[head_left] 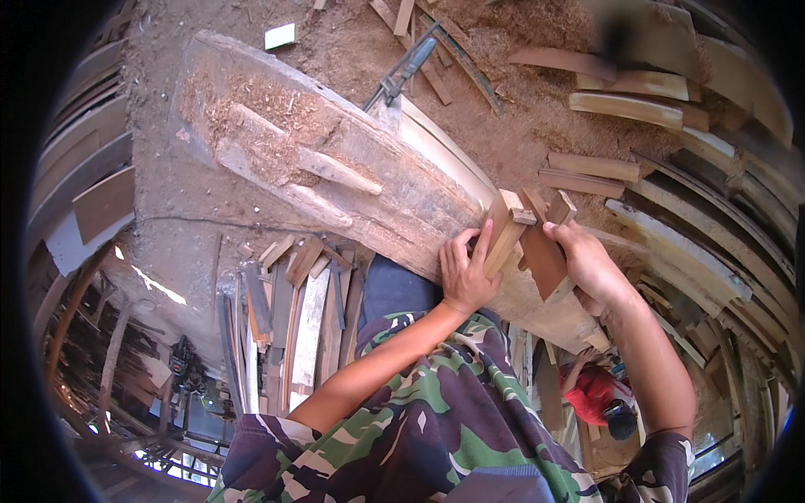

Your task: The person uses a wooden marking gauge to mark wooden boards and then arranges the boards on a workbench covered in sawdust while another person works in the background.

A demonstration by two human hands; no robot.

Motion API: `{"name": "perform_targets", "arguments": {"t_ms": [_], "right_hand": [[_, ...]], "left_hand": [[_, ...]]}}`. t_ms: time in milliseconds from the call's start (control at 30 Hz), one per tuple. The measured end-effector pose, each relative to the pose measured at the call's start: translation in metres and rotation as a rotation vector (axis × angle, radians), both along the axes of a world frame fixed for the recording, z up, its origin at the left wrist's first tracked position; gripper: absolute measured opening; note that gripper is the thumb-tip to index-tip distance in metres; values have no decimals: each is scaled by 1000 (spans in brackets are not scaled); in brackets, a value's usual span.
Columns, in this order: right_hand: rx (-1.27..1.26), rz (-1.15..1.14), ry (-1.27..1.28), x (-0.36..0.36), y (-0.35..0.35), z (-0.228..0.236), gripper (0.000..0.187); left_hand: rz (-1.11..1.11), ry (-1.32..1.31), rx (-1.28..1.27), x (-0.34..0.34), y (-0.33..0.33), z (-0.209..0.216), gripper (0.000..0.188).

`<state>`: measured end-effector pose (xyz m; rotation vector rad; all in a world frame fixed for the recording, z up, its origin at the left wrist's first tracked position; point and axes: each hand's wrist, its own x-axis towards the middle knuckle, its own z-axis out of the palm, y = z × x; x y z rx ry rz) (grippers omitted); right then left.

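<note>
My left hand (468,272) is closed on a light wooden block (503,243), its fingers pressed along the block's left side. A small wooden piece (523,216) sits across the block's upper end. Just to the right, my right hand (589,258) grips a reddish-brown wooden piece (543,258), thumb on its upper edge and the other fingers mostly hidden behind. A short wooden end (562,206) sticks up beside that thumb. Both pieces are held close together over a thick, worn wooden slab (402,210); whether they touch, I cannot tell.
Wood shavings (268,109) and a pointed wooden piece (340,170) lie on the slab's far left. A bar clamp (411,63) stands at its far edge. Stacked boards (671,210) line the right; offcuts (310,310) lie near left. Another person in red (591,398) is at lower right.
</note>
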<state>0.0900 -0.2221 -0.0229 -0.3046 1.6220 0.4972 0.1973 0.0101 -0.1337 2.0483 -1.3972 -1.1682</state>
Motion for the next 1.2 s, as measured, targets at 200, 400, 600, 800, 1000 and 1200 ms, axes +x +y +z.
{"name": "perform_targets", "arguments": {"t_ms": [200, 400, 600, 800, 1000, 1200], "right_hand": [[-23, -40, -14, -3, 5, -12, 44], [-20, 15, -32, 0, 1, -9, 49], [-3, 112, 3, -4, 10, -49, 50], [-44, 49, -59, -3, 9, -36, 45], [-111, -103, -79, 6, 7, -8, 43], [-39, 76, -62, -8, 9, -41, 46]], "left_hand": [[-11, 6, 2, 1, 1, 0, 107], [-10, 5, 17, 0, -2, 3, 106], [3, -7, 13, 0, 1, 1, 105], [2, 2, 37, -2, 0, 3, 103], [1, 1, 19, -2, -1, 2, 102], [19, 12, 42, -3, -3, 3, 104]]}}
